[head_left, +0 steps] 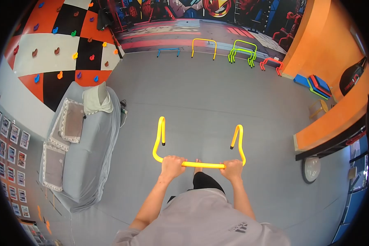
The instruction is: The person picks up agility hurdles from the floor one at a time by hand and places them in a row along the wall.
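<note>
A yellow training hurdle (203, 165) is held out in front of my body, its crossbar level and its bent legs pointing away from me. My left hand (173, 167) is closed round the bar near its left bend. Round the bar's right end, close to the other bend, wraps my right hand (233, 169). Both legs end in black caps that touch nothing I can see. Below the bar, part of a bare foot (198, 165) shows on the grey floor.
A covered sofa (86, 160) with cushions stands at left, beneath a climbing wall (57, 49). Along the far wall are a blue hurdle (168, 49), a yellow hurdle (204, 39), green hurdles (245, 42) and a red hurdle (271, 60). An orange pillar (332, 127) juts in at right.
</note>
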Motion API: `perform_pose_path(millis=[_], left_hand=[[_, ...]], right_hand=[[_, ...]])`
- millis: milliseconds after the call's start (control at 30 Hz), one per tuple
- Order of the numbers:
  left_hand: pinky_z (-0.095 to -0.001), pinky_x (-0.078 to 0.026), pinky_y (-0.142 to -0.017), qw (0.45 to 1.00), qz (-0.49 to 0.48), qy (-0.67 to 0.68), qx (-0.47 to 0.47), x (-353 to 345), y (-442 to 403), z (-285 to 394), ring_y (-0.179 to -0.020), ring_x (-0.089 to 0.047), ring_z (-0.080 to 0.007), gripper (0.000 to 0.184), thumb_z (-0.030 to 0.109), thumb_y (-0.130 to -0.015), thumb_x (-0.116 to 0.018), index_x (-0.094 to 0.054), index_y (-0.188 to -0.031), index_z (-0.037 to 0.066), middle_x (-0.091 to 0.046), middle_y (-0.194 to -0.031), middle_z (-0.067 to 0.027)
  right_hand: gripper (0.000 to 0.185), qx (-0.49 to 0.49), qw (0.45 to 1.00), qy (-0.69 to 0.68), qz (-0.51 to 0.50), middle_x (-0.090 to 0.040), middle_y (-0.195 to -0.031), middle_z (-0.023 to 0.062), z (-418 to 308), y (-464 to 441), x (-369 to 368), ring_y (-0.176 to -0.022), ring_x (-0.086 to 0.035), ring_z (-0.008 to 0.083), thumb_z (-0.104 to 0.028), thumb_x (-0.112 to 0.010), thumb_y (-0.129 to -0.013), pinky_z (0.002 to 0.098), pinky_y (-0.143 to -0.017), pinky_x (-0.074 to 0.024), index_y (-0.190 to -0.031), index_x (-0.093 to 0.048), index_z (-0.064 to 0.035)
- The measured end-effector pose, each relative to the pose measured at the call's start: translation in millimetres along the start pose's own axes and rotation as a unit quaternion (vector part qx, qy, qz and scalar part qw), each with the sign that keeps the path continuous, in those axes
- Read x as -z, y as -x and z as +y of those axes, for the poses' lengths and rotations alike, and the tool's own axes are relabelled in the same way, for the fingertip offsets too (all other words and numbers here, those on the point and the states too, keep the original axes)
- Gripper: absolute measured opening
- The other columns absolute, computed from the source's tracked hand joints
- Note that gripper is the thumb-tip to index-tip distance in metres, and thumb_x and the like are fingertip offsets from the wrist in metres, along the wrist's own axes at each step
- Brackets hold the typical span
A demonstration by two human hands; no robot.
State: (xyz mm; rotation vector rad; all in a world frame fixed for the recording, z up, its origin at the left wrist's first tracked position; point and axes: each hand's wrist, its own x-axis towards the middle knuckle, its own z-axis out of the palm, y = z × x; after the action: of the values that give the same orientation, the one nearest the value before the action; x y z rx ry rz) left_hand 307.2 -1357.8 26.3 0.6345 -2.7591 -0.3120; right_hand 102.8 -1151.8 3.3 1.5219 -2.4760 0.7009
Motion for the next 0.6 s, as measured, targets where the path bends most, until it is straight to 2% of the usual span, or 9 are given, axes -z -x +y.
perform_pose_path(millis=[67, 167, 267, 367, 467, 600], left_hand=[[-0.0417, -0.049, -0.057, 0.999, -0.028, 0.018, -0.03, -4.7, -51.3, -23.0, -0.06, -0.064, -0.0286, 0.012, 0.021, -0.076, -0.07, -0.07, -0.07, 0.011, -0.064, -0.06, -0.0088], [-0.0428, -0.051, -0.06, 0.995, -0.068, 0.036, 0.057, 4.5, -114.6, -57.0, -0.065, -0.065, -0.03, 0.011, 0.022, -0.073, -0.07, -0.07, -0.074, 0.011, -0.065, -0.063, -0.0094], [-0.0433, -0.051, -0.061, 0.992, -0.058, -0.001, 0.116, 4.0, -169.6, -117.6, -0.065, -0.065, -0.0305, 0.015, 0.025, -0.072, -0.071, -0.069, -0.07, 0.011, -0.065, -0.063, -0.0095], [-0.0436, -0.051, -0.06, 0.988, -0.072, 0.004, 0.137, 3.5, -220.0, -163.2, -0.064, -0.064, -0.0312, 0.02, 0.027, -0.072, -0.072, -0.067, -0.065, 0.009, -0.064, -0.061, -0.0098], [-0.0438, -0.05, -0.058, 0.982, -0.045, 0.054, 0.175, -17.5, -274.0, -205.3, -0.059, -0.062, -0.035, 0.012, 0.021, -0.069, -0.073, -0.07, -0.065, 0.009, -0.062, -0.059, -0.0131], [-0.0433, -0.049, -0.058, 0.987, 0.002, 0.055, 0.154, -35.4, -378.5, -267.9, -0.058, -0.061, -0.0355, 0.012, 0.02, -0.069, -0.073, -0.071, -0.066, 0.008, -0.061, -0.058, -0.014]], right_hand=[[0.026, -0.001, 1.0, 0.0, -0.014, -0.055, -0.048, 0.0092, 24.7, -49.8, -17.2, -0.043, -0.054, 0.0295, -0.026, -0.074, -0.071, 0.0394, -0.047, -0.0417, -0.054, -0.064, -0.0092], [0.023, 0.0, 0.999, 0.0, -0.037, -0.056, -0.049, 0.009, 45.6, -120.5, -36.6, -0.045, -0.056, 0.0294, -0.026, -0.073, -0.073, 0.0397, -0.048, -0.044, -0.058, -0.067, -0.0096], [0.02, 0.009, 0.997, 0.0, -0.075, -0.059, -0.052, 0.0087, 56.6, -201.7, -51.3, -0.048, -0.06, 0.0293, -0.026, -0.072, -0.074, 0.0398, -0.05, -0.0463, -0.062, -0.069, -0.0103], [0.017, 0.038, 0.992, 0.019, -0.117, -0.061, -0.054, 0.0089, 63.9, -276.4, -70.2, -0.051, -0.061, 0.0295, -0.026, -0.072, -0.074, 0.0402, -0.052, -0.0481, -0.065, -0.07, -0.011], [0.016, 0.058, 0.988, 0.03, -0.143, -0.062, -0.056, 0.0095, 76.7, -351.2, -99.2, -0.052, -0.062, 0.0295, -0.025, -0.072, -0.074, 0.0402, -0.053, -0.049, -0.066, -0.07, -0.0114], [0.015, 0.055, 0.991, 0.051, -0.111, -0.062, -0.056, 0.0092, 95.7, -470.1, -134.7, -0.054, -0.063, 0.0287, -0.022, -0.073, -0.074, 0.0399, -0.053, -0.0492, -0.066, -0.069, -0.0107]])
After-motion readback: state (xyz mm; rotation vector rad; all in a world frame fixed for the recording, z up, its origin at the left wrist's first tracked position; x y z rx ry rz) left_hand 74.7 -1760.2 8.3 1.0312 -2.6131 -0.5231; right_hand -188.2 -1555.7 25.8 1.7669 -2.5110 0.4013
